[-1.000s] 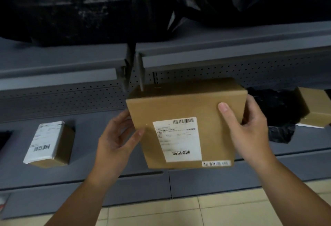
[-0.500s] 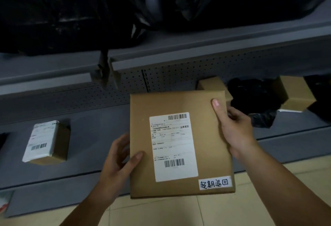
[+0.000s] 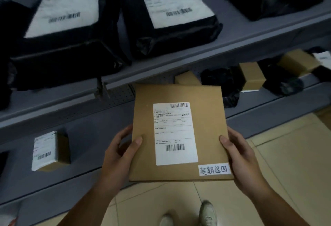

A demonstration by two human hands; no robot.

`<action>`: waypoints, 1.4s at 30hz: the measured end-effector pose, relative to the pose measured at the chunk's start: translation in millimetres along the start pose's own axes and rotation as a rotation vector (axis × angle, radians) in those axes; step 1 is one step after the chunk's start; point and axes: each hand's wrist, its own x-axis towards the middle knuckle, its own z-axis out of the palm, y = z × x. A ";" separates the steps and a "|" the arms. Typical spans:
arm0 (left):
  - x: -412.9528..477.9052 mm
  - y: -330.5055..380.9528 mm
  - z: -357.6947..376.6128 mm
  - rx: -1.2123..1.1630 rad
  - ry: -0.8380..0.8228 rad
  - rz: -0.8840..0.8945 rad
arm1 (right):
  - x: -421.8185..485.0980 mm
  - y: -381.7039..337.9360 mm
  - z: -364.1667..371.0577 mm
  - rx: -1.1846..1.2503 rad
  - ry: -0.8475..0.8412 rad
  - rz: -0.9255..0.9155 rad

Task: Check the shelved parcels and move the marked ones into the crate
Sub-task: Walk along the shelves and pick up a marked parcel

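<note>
**Head view**

- Gripped at its left edge by the left hand (image 3: 116, 156): brown parcel (image 3: 143, 118), with the fingers (image 3: 137, 140) clamped on it, thumb on the top face, the rest underneath and mostly hidden.
- Gripped at its right edge by the right hand (image 3: 245, 157): same parcel, fingers (image 3: 224, 140) clamped likewise, thumb on top.
- Held between the two sets of fingers, face up, in front of the lower shelf (image 3: 86, 136) and touching neither shelf, above the tiled floor (image 3: 286, 154).
- Between the two thumbs: white shipping label (image 3: 174, 134), barcodes at top and bottom.
- Just inboard of the right fingers, at the near right corner: white sticker (image 3: 214, 169) with handwritten characters.
- Left of the left fingers, well apart: small box (image 3: 50, 151) on the lower shelf, white label wrapped over its top.
- Beyond and above both sets of fingers: upper shelf (image 3: 232, 46) carrying black-wrapped parcels (image 3: 175, 19), side by side, white labels up.
- Beyond the right fingers, on the lower shelf: brown boxes (image 3: 252, 77) crowded among black bags (image 3: 222, 80).
- Below the right fingers: pair of light shoes (image 3: 207, 211) on the floor.
</note>
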 end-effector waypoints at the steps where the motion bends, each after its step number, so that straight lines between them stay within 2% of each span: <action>1: -7.5 1.8 2.8 0.011 -0.038 -0.003 | -8.2 -3.9 -4.0 0.009 0.046 -0.007; 6: -34.0 14.8 16.6 0.066 -0.180 0.005 | -42.5 -30.6 -23.5 0.044 0.138 -0.039; 12: -50.1 44.0 44.0 0.107 -0.252 0.040 | -94.5 -55.2 -54.6 0.070 0.128 -0.019; 18: -58.3 59.3 92.5 0.159 -0.436 0.069 | -134.2 -72.8 -95.7 0.043 0.284 -0.054; 25: -74.1 69.1 179.8 0.240 -0.655 0.071 | -165.4 -93.8 -165.4 0.062 0.518 -0.074; 31: -91.3 73.7 256.7 0.281 -0.759 0.028 | -187.6 -100.8 -221.2 0.107 0.667 -0.074; 42: -125.6 92.0 406.6 0.316 -0.912 0.105 | -188.3 -125.6 -343.6 0.181 0.808 -0.090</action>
